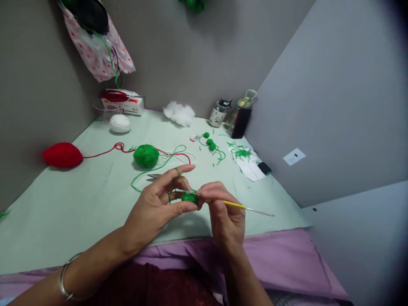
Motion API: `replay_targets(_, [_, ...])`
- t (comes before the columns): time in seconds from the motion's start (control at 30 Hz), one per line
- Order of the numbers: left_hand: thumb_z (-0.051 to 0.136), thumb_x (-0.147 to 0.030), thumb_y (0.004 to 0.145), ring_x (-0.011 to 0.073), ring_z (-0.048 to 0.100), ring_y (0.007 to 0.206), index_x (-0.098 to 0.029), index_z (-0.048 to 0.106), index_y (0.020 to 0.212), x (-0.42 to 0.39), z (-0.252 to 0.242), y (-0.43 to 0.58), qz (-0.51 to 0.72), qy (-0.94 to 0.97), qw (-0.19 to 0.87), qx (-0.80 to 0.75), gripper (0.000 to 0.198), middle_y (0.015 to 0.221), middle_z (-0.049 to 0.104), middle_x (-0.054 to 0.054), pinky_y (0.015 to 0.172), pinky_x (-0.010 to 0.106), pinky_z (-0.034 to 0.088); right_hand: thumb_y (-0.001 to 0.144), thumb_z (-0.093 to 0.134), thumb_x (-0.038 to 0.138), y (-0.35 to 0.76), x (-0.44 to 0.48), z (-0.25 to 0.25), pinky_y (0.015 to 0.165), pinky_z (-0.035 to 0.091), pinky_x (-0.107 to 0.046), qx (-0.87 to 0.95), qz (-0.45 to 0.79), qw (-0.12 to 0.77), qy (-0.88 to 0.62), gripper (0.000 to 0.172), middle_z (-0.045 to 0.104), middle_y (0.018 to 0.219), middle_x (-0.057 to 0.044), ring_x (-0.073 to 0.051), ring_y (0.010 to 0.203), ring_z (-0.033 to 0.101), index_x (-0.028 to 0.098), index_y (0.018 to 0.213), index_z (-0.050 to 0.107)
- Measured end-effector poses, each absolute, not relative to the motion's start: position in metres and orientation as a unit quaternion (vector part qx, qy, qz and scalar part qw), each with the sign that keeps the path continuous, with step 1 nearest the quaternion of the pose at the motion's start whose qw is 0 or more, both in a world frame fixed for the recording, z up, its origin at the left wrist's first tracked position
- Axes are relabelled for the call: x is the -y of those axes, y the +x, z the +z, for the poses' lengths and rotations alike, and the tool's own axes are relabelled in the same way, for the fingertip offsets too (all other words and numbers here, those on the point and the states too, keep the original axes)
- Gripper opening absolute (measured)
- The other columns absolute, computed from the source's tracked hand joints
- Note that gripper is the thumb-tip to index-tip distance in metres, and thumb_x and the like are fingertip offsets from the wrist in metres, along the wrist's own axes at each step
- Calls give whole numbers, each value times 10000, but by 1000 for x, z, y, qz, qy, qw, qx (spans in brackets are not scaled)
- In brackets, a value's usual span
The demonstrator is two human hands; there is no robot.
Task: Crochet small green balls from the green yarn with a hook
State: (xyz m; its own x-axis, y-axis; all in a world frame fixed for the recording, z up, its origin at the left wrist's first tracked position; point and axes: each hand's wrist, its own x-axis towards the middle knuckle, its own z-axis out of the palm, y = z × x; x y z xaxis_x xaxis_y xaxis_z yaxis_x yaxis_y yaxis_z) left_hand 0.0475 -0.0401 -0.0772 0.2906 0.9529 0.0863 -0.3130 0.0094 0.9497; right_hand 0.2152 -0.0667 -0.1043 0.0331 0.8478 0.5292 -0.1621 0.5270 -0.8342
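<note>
Between the thumb and fingers of my left hand (159, 195) is a small green crocheted piece (190, 197). Green yarn runs from it over my raised left index finger and back toward a green yarn ball (145, 156) on the table. My right hand (225, 208) is closed around a crochet hook (235, 204) with a yellow grip and metal ends. The hook's left end meets the top of the green piece; its other end points out to the right. Partly hidden behind my left hand lie scissors (153, 177), only their blades showing.
A red yarn ball (63, 155) and a white one (120, 123) lie left. White stuffing (179, 114), a pen jar (218, 114), a bottle (245, 101) and a phone (241, 123) line the back. Small green balls (210, 144) and yarn scraps (241, 152) lie right of centre.
</note>
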Motion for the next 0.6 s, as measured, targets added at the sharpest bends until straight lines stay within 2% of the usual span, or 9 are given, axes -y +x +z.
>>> replay_targets(0.2, [848, -238, 799, 162, 677, 936, -269, 691, 1327, 42, -86, 51, 471, 574, 575, -344, 552, 963, 681, -12, 941, 300, 563, 963, 696, 284, 215, 68, -109, 677, 517, -286, 567, 372, 634, -371, 141, 676, 959, -43, -162, 824, 622, 309, 1035, 814])
replay_targets(0.33, [771, -179, 879, 177, 695, 996, -266, 643, 1337, 39, -96, 47, 473, 725, 381, -325, 483, 1012, 719, -1, 989, 318, 554, 899, 771, 328, 219, 61, -101, 680, 511, -270, 534, 458, 594, -389, 146, 658, 872, -12, -146, 774, 608, 290, 1037, 802])
replay_targets(0.43, [712, -109, 917, 193, 685, 1102, -234, 600, 1330, 33, -103, 43, 457, 813, 228, -281, 446, 1304, 705, 79, 1004, 326, 551, 875, 789, 321, 220, 55, -93, 637, 471, -245, 522, 526, 546, -390, 135, 637, 850, 7, -109, 695, 553, 264, 997, 793])
replay_targets(0.5, [670, -83, 938, 202, 681, 1126, -201, 579, 1317, 28, -107, 41, 439, 841, 176, -264, 407, 1408, 660, 133, 986, 331, 559, 848, 808, 304, 218, 51, -91, 645, 462, -241, 522, 539, 529, -397, 104, 636, 865, 5, -110, 722, 553, 245, 930, 787])
replay_targets(0.6, [642, -104, 963, 226, 677, 1156, -195, 605, 1238, 23, -111, 37, 424, 845, 182, -269, 293, 1325, 703, 128, 979, 356, 553, 812, 835, 283, 214, 47, -95, 672, 451, -243, 530, 528, 527, -404, 88, 621, 838, 8, -118, 767, 564, 221, 814, 772])
